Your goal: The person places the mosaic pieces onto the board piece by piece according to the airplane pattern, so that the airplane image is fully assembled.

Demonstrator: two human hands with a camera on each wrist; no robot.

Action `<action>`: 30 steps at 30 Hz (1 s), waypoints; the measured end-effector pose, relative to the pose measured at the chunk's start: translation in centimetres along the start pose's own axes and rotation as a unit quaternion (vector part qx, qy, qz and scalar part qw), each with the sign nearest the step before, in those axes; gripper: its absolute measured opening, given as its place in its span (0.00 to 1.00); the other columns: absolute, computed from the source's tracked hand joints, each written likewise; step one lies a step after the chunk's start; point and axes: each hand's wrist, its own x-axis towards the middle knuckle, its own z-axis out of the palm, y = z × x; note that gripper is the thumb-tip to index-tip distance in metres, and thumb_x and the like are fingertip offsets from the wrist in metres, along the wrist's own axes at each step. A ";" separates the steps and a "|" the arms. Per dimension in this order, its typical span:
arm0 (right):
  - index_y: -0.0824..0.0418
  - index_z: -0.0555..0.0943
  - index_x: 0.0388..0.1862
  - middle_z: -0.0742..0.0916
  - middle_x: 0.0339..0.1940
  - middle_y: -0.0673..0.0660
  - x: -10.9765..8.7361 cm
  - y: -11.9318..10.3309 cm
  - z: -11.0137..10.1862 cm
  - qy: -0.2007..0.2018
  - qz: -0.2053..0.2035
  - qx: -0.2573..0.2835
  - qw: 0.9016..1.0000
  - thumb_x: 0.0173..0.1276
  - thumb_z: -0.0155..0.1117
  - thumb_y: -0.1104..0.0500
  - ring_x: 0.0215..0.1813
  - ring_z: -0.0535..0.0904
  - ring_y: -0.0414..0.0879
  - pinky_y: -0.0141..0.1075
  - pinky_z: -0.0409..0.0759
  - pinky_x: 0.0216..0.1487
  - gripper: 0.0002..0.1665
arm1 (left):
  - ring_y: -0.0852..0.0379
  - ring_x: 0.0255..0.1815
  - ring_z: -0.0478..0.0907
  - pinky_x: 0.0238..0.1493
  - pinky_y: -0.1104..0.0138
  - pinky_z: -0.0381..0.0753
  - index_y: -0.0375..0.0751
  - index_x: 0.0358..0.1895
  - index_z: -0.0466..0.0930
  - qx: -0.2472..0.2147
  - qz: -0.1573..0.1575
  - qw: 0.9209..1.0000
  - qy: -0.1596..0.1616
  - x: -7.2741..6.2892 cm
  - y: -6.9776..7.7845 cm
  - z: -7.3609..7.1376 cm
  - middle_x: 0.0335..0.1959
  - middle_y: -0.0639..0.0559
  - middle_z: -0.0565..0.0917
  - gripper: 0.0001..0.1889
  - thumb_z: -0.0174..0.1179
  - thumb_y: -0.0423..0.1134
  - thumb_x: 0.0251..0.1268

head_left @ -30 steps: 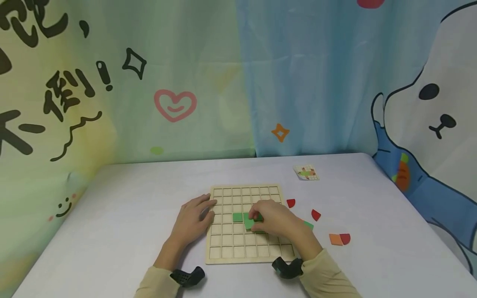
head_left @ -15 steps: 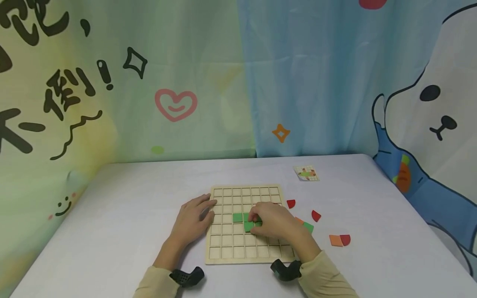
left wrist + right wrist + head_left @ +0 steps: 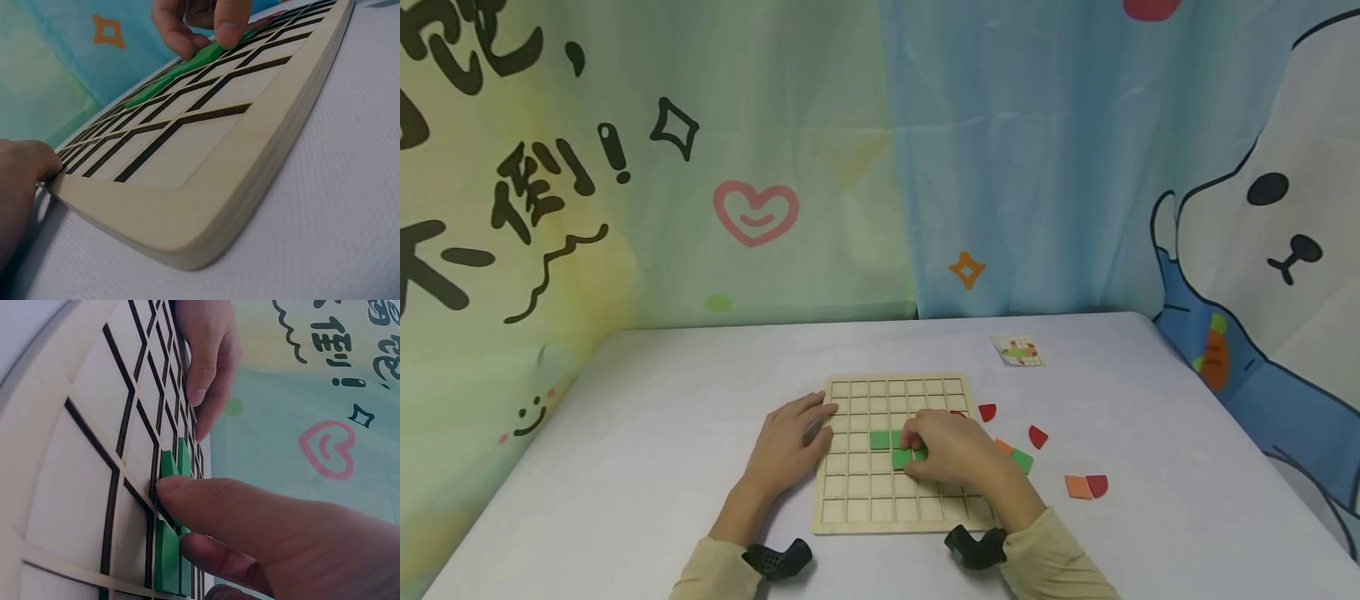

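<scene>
A square wooden grid board (image 3: 857, 507) lies on the table, with several green square tiles in its middle cells. My right hand (image 3: 958, 450) is over the board, thumb and forefinger pinching a green square tile (image 3: 901, 459) that sits in a cell. In the right wrist view the thumb (image 3: 200, 494) presses at that tile's edge, and another green tile (image 3: 167, 556) lies closer to the camera. To its upper left is a green tile (image 3: 879, 440). My left hand (image 3: 790, 437) rests with relaxed fingers on the board's left edge.
Right of the board lie red pieces (image 3: 1037, 437), a green tile (image 3: 1022, 461) and an orange tile (image 3: 1078, 487) against a red rounded piece (image 3: 1097, 486). A small pattern card (image 3: 1018, 351) lies at the back right. A printed curtain (image 3: 820, 167) hangs behind the table.
The green tile in my right hand, tilted a second ago, now lies flat in its cell below the upper row. My right hand has lowered slightly; my left hand stays put.
</scene>
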 end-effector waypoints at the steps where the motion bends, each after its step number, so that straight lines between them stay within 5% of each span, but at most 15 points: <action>1: 0.47 0.81 0.33 0.77 0.29 0.42 0.0 0.0 0.0 -0.001 -0.001 -0.001 1.000 0.52 0.73 0.51 0.32 0.70 0.36 0.33 0.72 0.34 0.10 | 0.49 0.68 0.68 0.69 0.50 0.63 0.52 0.57 0.79 0.000 0.001 1.000 0.003 0.0 0.0 0.0 0.65 0.50 0.74 0.17 0.55 0.46 0.65; 30: 0.46 0.81 0.34 0.76 0.30 0.43 0.1 0.4 0.3 -0.010 -0.005 0.008 1.000 0.54 0.73 0.48 0.32 0.69 0.37 0.32 0.70 0.32 0.12 | 0.49 0.69 0.68 0.69 0.50 0.63 0.52 0.58 0.79 0.008 0.002 1.000 -0.003 0.0 -0.1 0.1 0.66 0.50 0.73 0.18 0.54 0.47 0.66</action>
